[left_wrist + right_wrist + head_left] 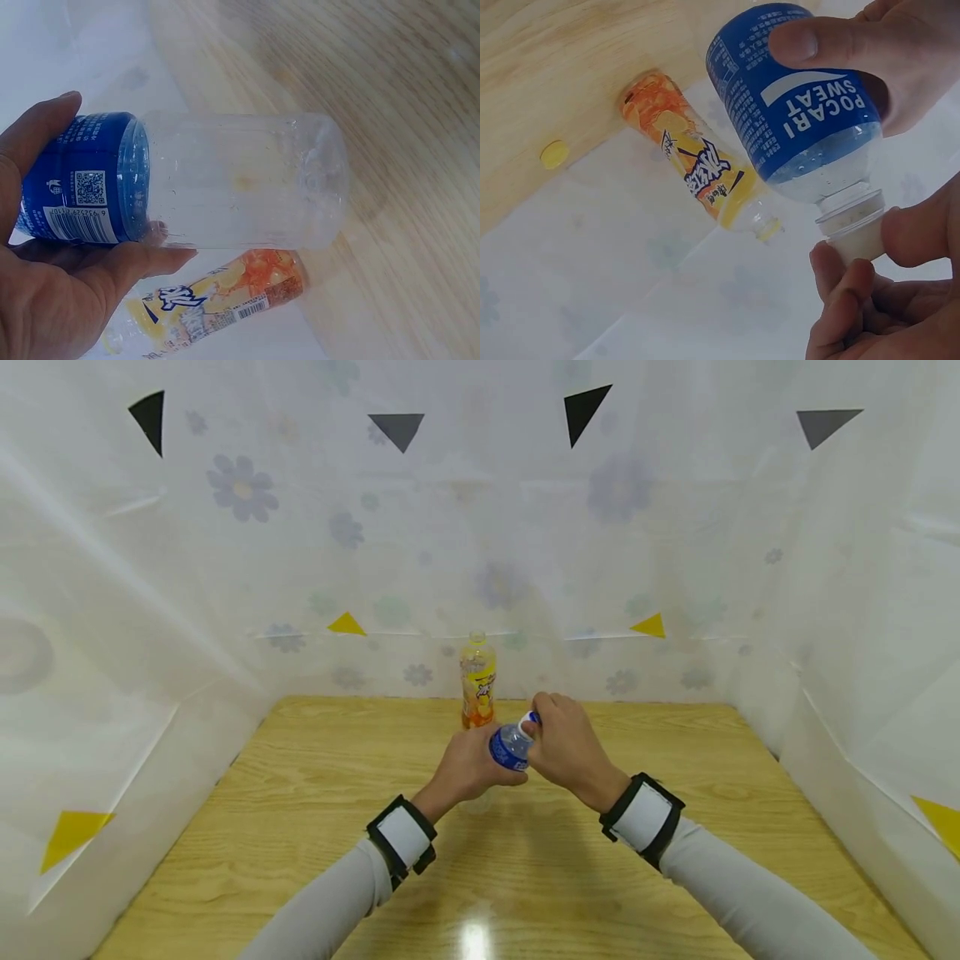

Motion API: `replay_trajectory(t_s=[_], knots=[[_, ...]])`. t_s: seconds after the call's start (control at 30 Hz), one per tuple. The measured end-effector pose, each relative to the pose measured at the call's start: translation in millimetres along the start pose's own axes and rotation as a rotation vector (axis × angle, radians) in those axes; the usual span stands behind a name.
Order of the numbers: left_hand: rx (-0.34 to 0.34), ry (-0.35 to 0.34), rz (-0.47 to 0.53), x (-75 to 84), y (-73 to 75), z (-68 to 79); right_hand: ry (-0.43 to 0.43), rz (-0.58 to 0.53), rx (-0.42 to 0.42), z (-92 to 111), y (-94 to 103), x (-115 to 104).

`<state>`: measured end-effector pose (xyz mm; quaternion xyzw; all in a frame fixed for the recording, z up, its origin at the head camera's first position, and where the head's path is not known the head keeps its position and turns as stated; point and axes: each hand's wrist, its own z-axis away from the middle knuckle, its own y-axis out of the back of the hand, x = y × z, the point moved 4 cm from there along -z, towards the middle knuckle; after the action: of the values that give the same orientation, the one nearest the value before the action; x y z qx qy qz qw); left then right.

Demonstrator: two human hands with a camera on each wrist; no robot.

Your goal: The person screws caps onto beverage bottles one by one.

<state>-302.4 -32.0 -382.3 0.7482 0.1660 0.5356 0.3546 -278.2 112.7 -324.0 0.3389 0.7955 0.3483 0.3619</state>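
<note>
My left hand (471, 764) grips a clear plastic bottle with a blue Pocari Sweat label (799, 97); its fingers curl round the label. The bottle is held above the table, tilted in the head view, its clear lower part (240, 180) showing in the left wrist view. At its mouth, my right hand (568, 743) pinches the white cap (857, 238) between thumb and fingers. Whether the cap's threads are engaged I cannot tell. Just behind the hands stands an uncapped drink bottle with a yellow and orange label (478, 681).
A small yellow cap (555, 154) lies on the wooden table (300, 827). Pale flowered sheeting (495, 527) encloses the table at the back and both sides, with black, grey and yellow triangles on it.
</note>
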Motion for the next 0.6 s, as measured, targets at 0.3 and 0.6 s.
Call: replay_trajectory(t_s=[0.3, 0.6], knots=[[0.01, -0.021, -0.02, 1.3, -0.3, 0.5, 0.03, 0.095, 0.008, -1.0, -1.2, -0.1], [0.02, -0.027, -0.027, 2.6, -0.8, 1.8, 0.03, 0.119, 0.002, 0.2, 0.1, -1.6]])
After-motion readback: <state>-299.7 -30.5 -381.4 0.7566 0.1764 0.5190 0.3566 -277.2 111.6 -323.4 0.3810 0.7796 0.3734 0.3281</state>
